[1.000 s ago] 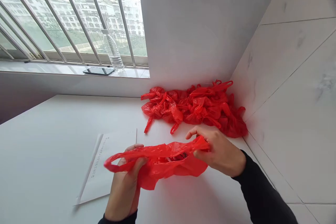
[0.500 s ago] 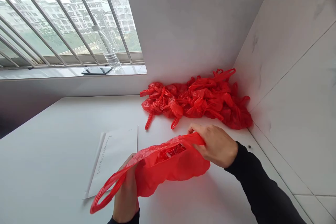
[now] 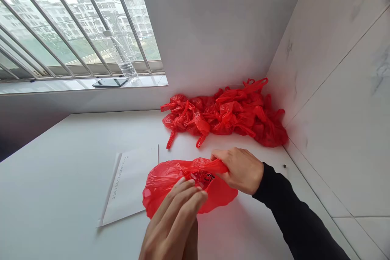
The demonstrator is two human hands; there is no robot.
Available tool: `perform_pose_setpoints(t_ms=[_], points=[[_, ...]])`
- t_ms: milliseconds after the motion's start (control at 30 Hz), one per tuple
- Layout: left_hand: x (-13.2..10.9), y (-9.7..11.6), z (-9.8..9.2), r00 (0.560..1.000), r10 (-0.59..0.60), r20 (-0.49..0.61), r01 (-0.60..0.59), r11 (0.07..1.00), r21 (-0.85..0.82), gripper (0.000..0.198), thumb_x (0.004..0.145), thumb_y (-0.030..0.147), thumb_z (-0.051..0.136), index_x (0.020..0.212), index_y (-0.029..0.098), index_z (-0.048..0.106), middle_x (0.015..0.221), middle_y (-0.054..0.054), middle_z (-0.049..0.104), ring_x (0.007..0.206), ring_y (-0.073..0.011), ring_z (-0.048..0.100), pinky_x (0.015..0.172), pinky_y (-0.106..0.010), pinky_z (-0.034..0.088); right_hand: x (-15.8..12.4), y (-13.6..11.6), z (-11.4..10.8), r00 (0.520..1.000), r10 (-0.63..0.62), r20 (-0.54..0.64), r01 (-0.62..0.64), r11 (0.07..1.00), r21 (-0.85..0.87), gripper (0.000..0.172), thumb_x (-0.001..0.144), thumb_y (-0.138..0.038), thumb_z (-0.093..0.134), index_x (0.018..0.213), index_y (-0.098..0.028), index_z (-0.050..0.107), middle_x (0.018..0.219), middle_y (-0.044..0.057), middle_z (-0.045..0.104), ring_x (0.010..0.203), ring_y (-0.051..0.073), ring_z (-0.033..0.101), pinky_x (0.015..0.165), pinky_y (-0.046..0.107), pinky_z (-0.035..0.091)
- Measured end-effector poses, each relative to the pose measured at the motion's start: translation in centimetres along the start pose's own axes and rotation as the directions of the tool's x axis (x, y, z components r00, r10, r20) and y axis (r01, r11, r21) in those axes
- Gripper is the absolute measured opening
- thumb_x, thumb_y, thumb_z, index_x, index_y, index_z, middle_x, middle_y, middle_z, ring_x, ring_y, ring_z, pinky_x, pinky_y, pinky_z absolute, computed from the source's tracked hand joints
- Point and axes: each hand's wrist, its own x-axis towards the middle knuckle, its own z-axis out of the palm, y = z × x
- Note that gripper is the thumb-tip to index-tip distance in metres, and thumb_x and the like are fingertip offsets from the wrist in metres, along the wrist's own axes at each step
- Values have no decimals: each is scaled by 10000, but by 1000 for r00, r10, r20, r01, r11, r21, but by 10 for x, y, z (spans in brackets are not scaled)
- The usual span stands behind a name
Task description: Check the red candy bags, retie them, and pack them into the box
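A red plastic bag (image 3: 170, 170) with its mouth open lies over the white table in front of me. Inside it, small printed packaging (image 3: 203, 176) shows, too partly covered to name. My right hand (image 3: 240, 168) is closed around the bag's right handle, at the rim. My left hand (image 3: 175, 221) reaches over the near side of the bag with its fingers stretched out toward the mouth. Nothing shows in the left fingers; its thumb is mostly hidden, and whether the fingertips touch the plastic I cannot tell.
A pile of knotted red bags (image 3: 228, 109) lies against the back wall in the corner. White papers (image 3: 134, 187) lie to the left, partly under the bag. A water bottle (image 3: 124, 63) and a phone (image 3: 109, 83) rest on the windowsill.
My left hand has come out from under the bag's left handle and now lies over its near side. The left handle has dropped from view. My right hand keeps its grip.
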Motion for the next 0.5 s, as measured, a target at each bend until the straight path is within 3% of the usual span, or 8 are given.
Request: perform_pose_setpoints(t_ms=[33,67,133,167,200,333,500], points=[[4,-6,4,979,-20,204,10,999,49,404,894,63,439,1193,275,608,1093,-52,704,1042,-238,687,873,-367,561,0,0,0,1000,-1,3,1,1000,-6,78,882,-286,529,874,-241,592,673,-21,643,549,128,502,528,263,230],[7,-13,8,922,-103,372,56,989,134,404,892,46,402,1168,243,621,1040,-65,722,954,-227,708,790,-340,565,-1,-1,0,1000,-2,6,2,1000,-10,80,883,-284,525,875,-240,591,676,-19,646,550,129,505,528,265,229],[13,-30,18,797,-277,536,129,946,298,438,848,-7,367,1109,203,650,881,-68,740,735,-221,712,605,-318,520,-2,-1,1,1000,-7,13,8,1000,-18,77,879,-277,522,864,-237,586,672,-15,645,551,131,511,527,267,227],[15,-37,23,760,-335,557,148,924,353,428,824,-17,376,1064,188,666,810,-66,733,658,-225,694,552,-318,481,-2,-2,1,1000,-10,17,11,1000,-22,72,875,-270,523,855,-236,582,667,-14,642,550,132,514,526,267,225],[17,-43,29,749,-360,555,152,910,386,386,814,-8,400,1009,179,677,760,-66,721,619,-230,675,536,-321,451,-2,-2,1,1000,-14,21,14,1000,-26,64,868,-261,525,844,-234,577,659,-13,636,549,132,515,524,268,223],[24,-56,52,766,-409,495,161,869,468,180,881,144,485,873,177,662,778,-73,683,727,-238,648,656,-351,443,-2,-5,3,999,-23,35,25,999,-40,38,837,-219,526,824,-227,561,643,-8,616,540,133,517,516,268,215],[32,-62,67,748,-475,463,199,826,527,149,933,276,554,921,158,644,856,-26,655,797,-182,621,763,-362,480,0,-5,3,999,-12,43,14,998,-54,38,822,-203,524,814,-223,555,633,-2,607,541,137,525,513,271,206]])
